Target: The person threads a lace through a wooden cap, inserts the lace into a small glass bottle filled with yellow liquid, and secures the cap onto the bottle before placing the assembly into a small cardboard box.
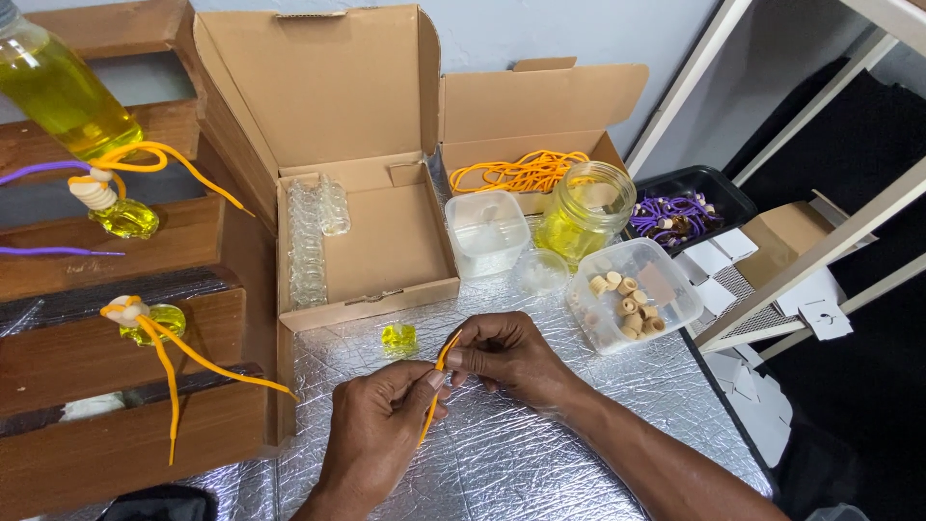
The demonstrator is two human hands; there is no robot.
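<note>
Both the left hand (386, 425) and the right hand (506, 355) are pinching an orange cord (439, 381) taut between fingertips, holding it just above the foil-covered table (540, 463), near a small yellow bottle (398, 339).

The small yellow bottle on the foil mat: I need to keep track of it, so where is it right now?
In the head view the small yellow bottle stands on the foil mat, just in front of the open cardboard box and just left of the hands pinching the orange cord.

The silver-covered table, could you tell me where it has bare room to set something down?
Bare foil table lies below the hands, left hand and right hand pinching the orange cord. Crowded behind: open box, yellow-filled bottle, tubs, jar.
</note>
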